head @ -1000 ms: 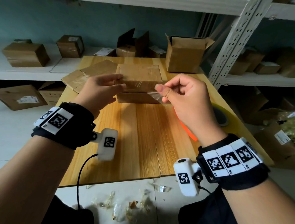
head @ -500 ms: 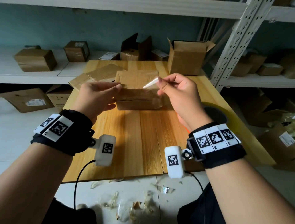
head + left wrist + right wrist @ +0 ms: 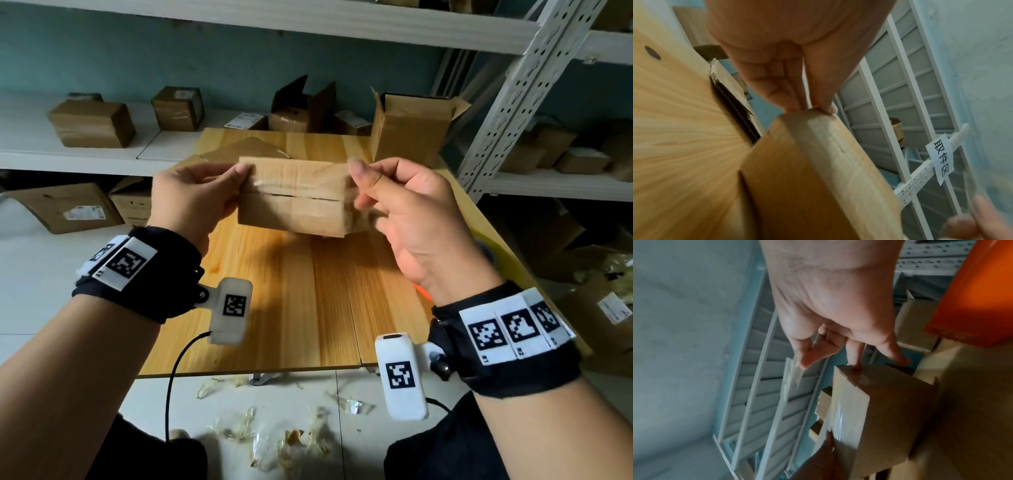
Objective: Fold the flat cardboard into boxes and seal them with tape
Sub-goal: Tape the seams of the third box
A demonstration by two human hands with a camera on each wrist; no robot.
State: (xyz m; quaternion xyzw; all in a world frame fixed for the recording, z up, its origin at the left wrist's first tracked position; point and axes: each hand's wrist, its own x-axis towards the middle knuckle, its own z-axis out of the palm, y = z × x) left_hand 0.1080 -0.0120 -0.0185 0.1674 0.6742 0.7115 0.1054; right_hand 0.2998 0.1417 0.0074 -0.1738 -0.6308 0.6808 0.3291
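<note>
One brown folded box (image 3: 294, 197) showed an open top seam; the left hand (image 3: 191, 202) and right hand (image 3: 407, 212) each pinched one clear tape strip (image 3: 792, 378) over it.

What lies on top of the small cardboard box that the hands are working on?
On the small cardboard box, clear tape stretches over the top seam between the left hand and the right hand. The inside is covered by the flaps.
</note>
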